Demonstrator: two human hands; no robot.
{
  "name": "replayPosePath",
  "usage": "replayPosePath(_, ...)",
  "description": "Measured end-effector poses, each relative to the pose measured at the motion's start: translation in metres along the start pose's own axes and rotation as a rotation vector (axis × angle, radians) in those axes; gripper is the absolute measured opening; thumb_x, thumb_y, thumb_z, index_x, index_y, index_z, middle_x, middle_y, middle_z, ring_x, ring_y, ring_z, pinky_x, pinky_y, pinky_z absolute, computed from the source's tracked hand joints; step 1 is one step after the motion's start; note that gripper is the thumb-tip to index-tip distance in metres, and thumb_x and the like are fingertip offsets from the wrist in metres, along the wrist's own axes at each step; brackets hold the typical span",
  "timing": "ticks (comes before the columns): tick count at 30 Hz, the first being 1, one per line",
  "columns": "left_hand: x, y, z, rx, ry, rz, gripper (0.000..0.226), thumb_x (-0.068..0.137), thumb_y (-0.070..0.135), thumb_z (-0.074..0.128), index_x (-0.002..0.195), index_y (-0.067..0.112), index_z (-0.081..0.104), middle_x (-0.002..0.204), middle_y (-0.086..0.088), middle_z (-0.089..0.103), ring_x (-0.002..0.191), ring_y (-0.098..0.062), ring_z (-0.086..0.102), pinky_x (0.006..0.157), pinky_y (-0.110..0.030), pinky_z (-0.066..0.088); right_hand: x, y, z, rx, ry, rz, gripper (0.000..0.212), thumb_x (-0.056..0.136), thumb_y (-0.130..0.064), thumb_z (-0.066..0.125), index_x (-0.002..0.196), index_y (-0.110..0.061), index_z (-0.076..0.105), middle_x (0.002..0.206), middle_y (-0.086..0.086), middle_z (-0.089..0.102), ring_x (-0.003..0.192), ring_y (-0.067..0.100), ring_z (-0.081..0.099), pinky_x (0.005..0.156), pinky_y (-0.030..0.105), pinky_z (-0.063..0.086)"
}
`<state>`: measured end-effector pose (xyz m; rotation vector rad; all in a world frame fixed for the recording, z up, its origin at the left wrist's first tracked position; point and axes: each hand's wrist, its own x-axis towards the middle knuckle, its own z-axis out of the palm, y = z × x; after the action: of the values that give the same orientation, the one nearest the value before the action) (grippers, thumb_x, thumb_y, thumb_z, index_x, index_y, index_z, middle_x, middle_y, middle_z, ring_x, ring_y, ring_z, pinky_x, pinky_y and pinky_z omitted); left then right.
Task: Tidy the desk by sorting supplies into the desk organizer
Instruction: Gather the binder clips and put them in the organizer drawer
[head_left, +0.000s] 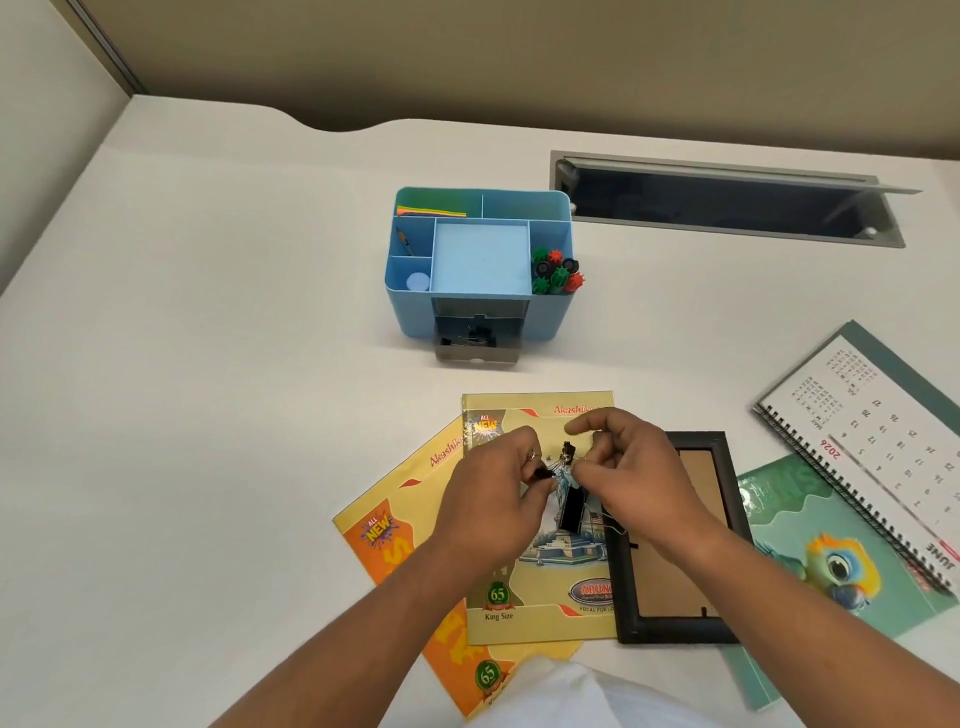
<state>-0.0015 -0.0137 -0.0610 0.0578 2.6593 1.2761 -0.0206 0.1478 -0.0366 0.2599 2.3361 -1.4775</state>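
Pinching a small black binder clip (698, 474), the left hand (493, 499) hovers over the upper yellow notebook (545, 618) near the desk's (208, 364) front edge; thumb and forefinger press together on it. The right hand (639, 478) sits just beside, fingers curled around what looks like another clip, though the grip is partly hidden. A larger black binder clip (573, 512) lies between both hands on that notebook's cover. A second yellow notebook (395, 551) fans out beneath, toward the left. A black picture frame (675, 618) lies against the notebooks' right side, then a green book (831, 561) and a spiral calendar (872, 441) toward the desk's right edge. The blue desk organizer (483, 306) stands mid-desk, well apart from the hands, its clear drawer (478, 340) pulled open with clips inside, markers (556, 270) in its right compartment, coloured paper (431, 210) at back left.
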Motion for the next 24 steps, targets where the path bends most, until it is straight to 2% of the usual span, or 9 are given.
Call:
replayPosePath(2,0.002,0.001,-0.002,-0.049,-0.014,-0.028,0.046,0.082,0.017,0.073,0.067,0.029,0.030,0.065,0.002,0.054,0.073,-0.020,0.061,0.059,-0.039,0.047,0.000,-0.002,-0.001,0.004,-0.089,0.003,0.036,0.080,0.002,0.068,0.102,-0.027,0.070,0.057,-0.006,0.057,0.051,0.004,0.053,0.056,0.015,0.044)
replayPosePath(6,0.003,0.005,-0.007,-0.147,-0.033,-0.081,0.045,0.082,0.017,0.075,0.068,0.024,0.033,0.061,0.008,0.052,0.063,-0.001,0.056,0.056,-0.029,0.041,-0.001,-0.003,-0.001,0.081,-0.162,0.033,0.026,0.082,-0.002,0.073,0.101,-0.020,0.073,0.063,-0.003,0.066,0.055,0.007,0.058,0.059,0.022,0.048)
replayPosePath(9,0.003,0.003,-0.011,-0.216,-0.029,-0.119,0.046,0.081,0.016,0.077,0.068,0.021,0.033,0.064,0.010,0.056,0.068,-0.008,0.061,0.058,-0.028,0.043,-0.004,-0.006,-0.005,0.183,-0.162,0.084,0.022,0.081,-0.007,0.077,0.101,-0.011,0.070,0.068,0.002,0.072,0.063,0.013,0.067,0.059,0.024,0.053)
replayPosePath(12,0.001,0.002,-0.013,-0.236,-0.078,-0.122,0.044,0.080,0.010,0.075,0.069,0.019,0.034,0.066,0.009,0.060,0.072,-0.006,0.063,0.060,-0.026,0.044,-0.006,-0.006,-0.008,0.234,-0.197,0.070,0.028,0.082,-0.002,0.074,0.107,-0.014,0.070,0.063,0.003,0.067,0.059,0.013,0.063,0.059,0.026,0.052)
replayPosePath(14,0.001,0.001,-0.013,-0.283,-0.108,-0.134,0.044,0.080,0.008,0.075,0.070,0.018,0.034,0.069,0.004,0.063,0.078,-0.015,0.068,0.064,-0.036,0.050,-0.007,-0.007,-0.009,0.234,-0.232,0.045,0.033,0.083,0.001,0.072,0.110,-0.016,0.071,0.061,0.003,0.063,0.057,0.012,0.060,0.060,0.025,0.052)
replayPosePath(16,0.001,0.002,-0.013,-0.357,-0.119,-0.168,0.045,0.079,0.006,0.076,0.070,0.017,0.033,0.072,-0.005,0.063,0.083,-0.028,0.069,0.070,-0.048,0.052,-0.007,-0.007,-0.010,0.230,-0.259,0.036,0.028,0.082,0.000,0.073,0.106,-0.015,0.072,0.064,0.005,0.063,0.059,0.013,0.061,0.061,0.025,0.052)
replayPosePath(18,0.001,0.002,-0.014,-0.411,-0.121,-0.197,0.047,0.078,0.005,0.078,0.070,0.016,0.032,0.071,-0.008,0.061,0.085,-0.034,0.069,0.070,-0.050,0.052,-0.008,-0.007,-0.011,0.223,-0.268,0.042,0.025,0.080,-0.003,0.076,0.103,-0.015,0.072,0.067,0.007,0.066,0.061,0.014,0.063,0.061,0.027,0.053)
replayPosePath(21,0.000,0.002,-0.018,-0.461,-0.151,-0.220,0.046,0.079,0.000,0.076,0.071,0.015,0.033,0.075,-0.016,0.060,0.084,-0.032,0.071,0.066,-0.041,0.049,-0.008,-0.008,-0.012,0.211,-0.255,0.055,0.026,0.077,-0.006,0.079,0.102,-0.012,0.072,0.068,0.010,0.069,0.060,0.014,0.065,0.059,0.028,0.054)
replayPosePath(24,0.001,0.001,-0.022,-0.482,-0.205,-0.234,0.045,0.079,-0.006,0.073,0.073,0.014,0.033,0.081,-0.022,0.063,0.079,-0.025,0.074,0.069,-0.045,0.050,-0.008,-0.009,-0.013,0.117,-0.242,0.043,0.026,0.076,-0.010,0.081,0.101,-0.012,0.072,0.071,0.011,0.073,0.058,0.013,0.066,0.060,0.029,0.056)
